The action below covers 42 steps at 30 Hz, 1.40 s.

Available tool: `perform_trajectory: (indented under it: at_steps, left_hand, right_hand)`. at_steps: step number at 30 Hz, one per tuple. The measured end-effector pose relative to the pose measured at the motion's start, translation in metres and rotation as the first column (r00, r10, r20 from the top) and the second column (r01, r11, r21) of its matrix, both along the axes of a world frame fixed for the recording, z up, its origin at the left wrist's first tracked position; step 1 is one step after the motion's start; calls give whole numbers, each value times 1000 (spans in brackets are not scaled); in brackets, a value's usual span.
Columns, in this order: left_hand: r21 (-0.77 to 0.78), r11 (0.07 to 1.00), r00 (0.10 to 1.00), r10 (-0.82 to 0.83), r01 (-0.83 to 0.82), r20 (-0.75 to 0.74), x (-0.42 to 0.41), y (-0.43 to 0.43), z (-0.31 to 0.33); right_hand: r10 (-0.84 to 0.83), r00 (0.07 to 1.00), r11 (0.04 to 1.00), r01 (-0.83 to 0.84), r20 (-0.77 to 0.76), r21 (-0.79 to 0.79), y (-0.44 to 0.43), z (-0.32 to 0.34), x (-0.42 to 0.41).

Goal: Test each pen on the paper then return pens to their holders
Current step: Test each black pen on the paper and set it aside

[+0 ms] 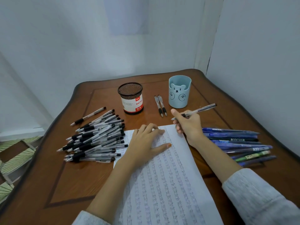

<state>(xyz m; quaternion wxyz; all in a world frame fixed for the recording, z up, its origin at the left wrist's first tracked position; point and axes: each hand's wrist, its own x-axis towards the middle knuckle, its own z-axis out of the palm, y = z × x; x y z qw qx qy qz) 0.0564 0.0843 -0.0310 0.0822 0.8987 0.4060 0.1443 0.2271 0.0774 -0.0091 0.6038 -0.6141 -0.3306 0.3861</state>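
Observation:
A lined sheet of paper (168, 176) covered in small handwritten marks lies on the wooden table (78, 184). My left hand (146, 143) rests flat on the sheet's upper left part, fingers spread. My right hand (188, 125) grips a clear pen (199, 109) at the sheet's top right corner, tip pointing left just past the paper's edge. A black mesh holder (131, 98) with a red and white label and a light blue bear holder (179, 91) stand behind the paper.
A heap of clear pens with black grips (95, 138) lies left of the paper. Several blue pens (238, 143) lie to its right. Two more clear pens (160, 105) lie between the holders. White walls close in behind and on the right.

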Motion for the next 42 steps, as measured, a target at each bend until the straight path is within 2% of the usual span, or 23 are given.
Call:
perform_trajectory:
  at_steps: [2, 5, 9, 12, 18, 25, 39, 42]
  left_hand:
    - [-19, 1000, 999, -6, 6, 34, -1, 1, -3]
    - [-2, 1000, 1000, 2, -2, 17, 1, 2, -4]
    - [34, 999, 1000, 5, -4, -27, 2, 5, -2]
    - [38, 999, 999, 1, 1, -38, 2, 6, -4]
    - [29, 1000, 998, 0, 1, -58, 3, 7, -2]
    - [42, 999, 998, -3, 5, -70, 3, 8, -4]
    - [40, 999, 996, -3, 7, -91, 4, 8, -3]
    - [32, 999, 997, -6, 9, -83, 3, 8, -4]
  right_hand:
    - [-21, 989, 1000, 19, 145, 17, 7, -2, 0]
    - [-49, 921, 999, 37, 387, 38, 18, -6, 1]
    - [-58, 848, 998, 38, 526, 48, 28, -10, 3]
    - [5, 869, 999, -26, 495, 34, 28, -11, 3]
    - [-44, 890, 999, 46, 453, 6, 34, -11, 6]
    - [-55, 810, 997, 13, 584, 76, 36, -17, 5]
    - [-11, 804, 997, -34, 595, 64, 36, -19, 6]
    - [-46, 822, 996, -5, 568, 88, 36, -19, 7]
